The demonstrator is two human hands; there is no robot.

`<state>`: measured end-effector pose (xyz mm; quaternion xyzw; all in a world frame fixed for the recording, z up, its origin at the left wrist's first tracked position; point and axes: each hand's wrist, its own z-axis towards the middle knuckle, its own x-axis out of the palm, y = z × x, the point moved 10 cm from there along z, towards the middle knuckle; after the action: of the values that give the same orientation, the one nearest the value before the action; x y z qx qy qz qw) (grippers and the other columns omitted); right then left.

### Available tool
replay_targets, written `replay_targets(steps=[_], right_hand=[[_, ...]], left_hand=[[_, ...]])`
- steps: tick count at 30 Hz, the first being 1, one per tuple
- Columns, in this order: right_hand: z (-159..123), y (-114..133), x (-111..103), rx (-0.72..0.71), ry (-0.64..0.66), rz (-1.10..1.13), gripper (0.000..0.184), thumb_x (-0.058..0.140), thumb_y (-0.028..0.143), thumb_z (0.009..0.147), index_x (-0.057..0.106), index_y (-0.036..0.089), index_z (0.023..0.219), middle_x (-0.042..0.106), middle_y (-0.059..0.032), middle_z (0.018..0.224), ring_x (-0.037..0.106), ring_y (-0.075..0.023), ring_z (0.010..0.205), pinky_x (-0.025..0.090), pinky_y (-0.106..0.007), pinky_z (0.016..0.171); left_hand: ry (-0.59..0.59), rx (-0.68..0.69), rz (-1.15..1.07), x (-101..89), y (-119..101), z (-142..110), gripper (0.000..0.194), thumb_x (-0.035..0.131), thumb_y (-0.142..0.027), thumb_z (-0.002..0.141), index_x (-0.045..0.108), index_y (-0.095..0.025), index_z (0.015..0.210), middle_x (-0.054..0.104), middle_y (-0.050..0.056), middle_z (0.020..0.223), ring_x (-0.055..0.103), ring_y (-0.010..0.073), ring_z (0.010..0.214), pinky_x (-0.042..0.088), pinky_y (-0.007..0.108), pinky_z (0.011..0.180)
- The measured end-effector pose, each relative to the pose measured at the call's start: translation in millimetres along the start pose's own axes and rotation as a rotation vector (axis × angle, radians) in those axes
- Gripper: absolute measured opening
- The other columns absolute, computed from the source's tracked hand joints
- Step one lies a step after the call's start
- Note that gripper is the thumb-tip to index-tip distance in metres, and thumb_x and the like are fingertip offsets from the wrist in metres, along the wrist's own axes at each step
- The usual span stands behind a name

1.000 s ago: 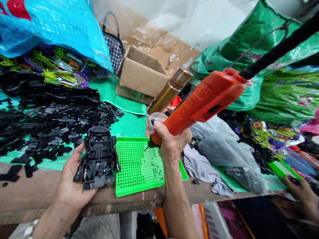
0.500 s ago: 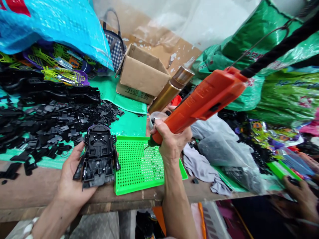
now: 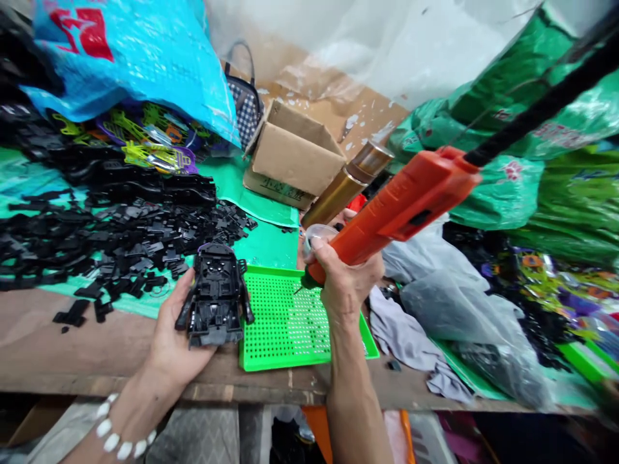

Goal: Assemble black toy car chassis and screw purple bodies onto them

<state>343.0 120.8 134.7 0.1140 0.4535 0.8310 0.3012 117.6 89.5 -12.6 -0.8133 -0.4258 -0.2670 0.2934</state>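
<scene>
My left hand (image 3: 169, 348) is closed around a black plastic toy car chassis (image 3: 216, 296), its inner side turned up, with a thin purple edge at the top. Just right of it, my right hand (image 3: 345, 287) grips an orange electric screwdriver (image 3: 403, 203) hanging from a black cord. The screwdriver's thin bit points down and left, above a green perforated tray (image 3: 264, 357). Small shiny screws (image 3: 309, 322) lie in the tray's holes. A clear plastic cup (image 3: 319, 233) sits behind my right thumb, its contents mostly hidden. The bit is apart from the chassis.
Loose black plastic pieces (image 3: 120, 238) cover the left of the bench. Behind are a cardboard box (image 3: 294, 158), a gold flask (image 3: 345, 183) and a blue bag (image 3: 140, 71) over colourful parts. Grey cloth (image 3: 401, 335) and a plastic bag (image 3: 449, 290) lie to the right.
My view has swung left, so the scene sits farther right in the picture. Both hands keep the same holds. The co-worker's hand at far right has mostly left the view.
</scene>
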Motion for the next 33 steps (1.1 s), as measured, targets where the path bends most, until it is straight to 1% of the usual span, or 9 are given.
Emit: replay_targets(steps=[3,8,10,14,17,20,24,30,33], right_hand=[[1.1,15.8,-1.4,0.017,-0.063,0.115,0.049,0.079,0.026,0.065,0.058,0.018,0.109,0.063,0.0073,0.063,0.057,-0.013,0.043,0.049,-0.028,0.044],[3.2,77.5,3.6,-0.051,-0.11,0.262,0.036,0.074,0.014,0.064,0.063,0.02,0.098,0.061,0.0068,0.057,0.056,-0.0143,0.044,0.048,-0.031,0.046],[1.2,95.4,10.4,-0.003,-0.096,0.348,0.027,0.071,0.012,0.062,0.064,0.021,0.086,0.058,0.0064,0.054,0.053,-0.0135,0.042,0.046,-0.031,0.044],[-9.9,115.4,36.3,0.094,0.044,0.46,0.012,0.064,0.013,0.063,0.059,0.022,0.07,0.053,0.0066,0.051,0.049,-0.0107,0.04,0.043,-0.028,0.041],[-21.2,118.8,54.9,0.118,0.139,0.544,0.009,0.062,0.013,0.067,0.057,0.021,0.066,0.054,0.006,0.053,0.05,-0.0092,0.041,0.045,-0.027,0.041],[-30.7,114.2,67.7,0.145,0.18,0.596,0.01,0.065,0.016,0.07,0.057,0.02,0.065,0.055,0.0052,0.057,0.052,-0.0094,0.043,0.047,-0.028,0.043],[-37.1,111.9,75.1,0.135,0.199,0.617,0.008,0.066,0.016,0.071,0.062,0.022,0.075,0.056,0.0052,0.058,0.052,-0.0102,0.044,0.048,-0.029,0.043],[-39.4,112.2,80.0,0.128,0.224,0.608,0.01,0.065,0.014,0.071,0.063,0.021,0.078,0.056,0.0053,0.056,0.052,-0.0102,0.042,0.048,-0.029,0.043],[-39.9,109.8,80.6,0.134,0.221,0.585,0.01,0.065,0.014,0.071,0.062,0.021,0.077,0.056,0.0058,0.057,0.052,-0.0099,0.043,0.048,-0.028,0.044]], left_hand=[[0.044,-0.042,-0.055,8.0,5.7,-2.1,0.031,0.042,-0.027,0.095,0.069,-0.013,0.088,0.074,0.005,0.069,0.069,0.0175,0.058,0.06,0.034,0.068],[0.104,-0.034,-0.119,9.4,5.1,0.2,0.03,0.044,-0.029,0.095,0.066,-0.014,0.108,0.075,0.002,0.075,0.07,0.0163,0.064,0.058,0.031,0.076],[0.095,-0.04,-0.121,4.9,6.1,2.5,0.029,0.044,-0.028,0.095,0.065,-0.015,0.111,0.075,0.003,0.078,0.071,0.0163,0.068,0.057,0.03,0.077],[0.15,-0.084,-0.127,3.0,11.6,8.8,0.028,0.048,-0.03,0.094,0.065,-0.015,0.11,0.076,0.004,0.083,0.071,0.0174,0.074,0.057,0.03,0.077],[0.21,-0.078,-0.129,6.0,12.1,12.1,0.026,0.05,-0.032,0.093,0.067,-0.016,0.103,0.075,0.003,0.082,0.07,0.0166,0.07,0.056,0.029,0.073],[0.236,-0.069,-0.132,8.4,12.4,12.9,0.022,0.053,-0.031,0.091,0.068,-0.015,0.097,0.074,0.003,0.077,0.068,0.0161,0.064,0.056,0.029,0.071],[0.254,-0.053,-0.156,5.8,13.8,16.6,0.023,0.06,-0.03,0.087,0.067,-0.016,0.104,0.075,0.005,0.088,0.07,0.0193,0.082,0.055,0.029,0.077],[0.195,0.022,-0.236,-19.7,12.7,31.9,0.035,0.067,-0.021,0.081,0.063,-0.02,0.116,0.074,0.004,0.106,0.068,0.0191,0.098,0.053,0.024,0.08],[0.228,0.008,-0.216,-16.0,14.1,31.7,0.033,0.067,-0.024,0.081,0.063,-0.02,0.114,0.073,0.005,0.108,0.067,0.0203,0.1,0.054,0.025,0.08]])
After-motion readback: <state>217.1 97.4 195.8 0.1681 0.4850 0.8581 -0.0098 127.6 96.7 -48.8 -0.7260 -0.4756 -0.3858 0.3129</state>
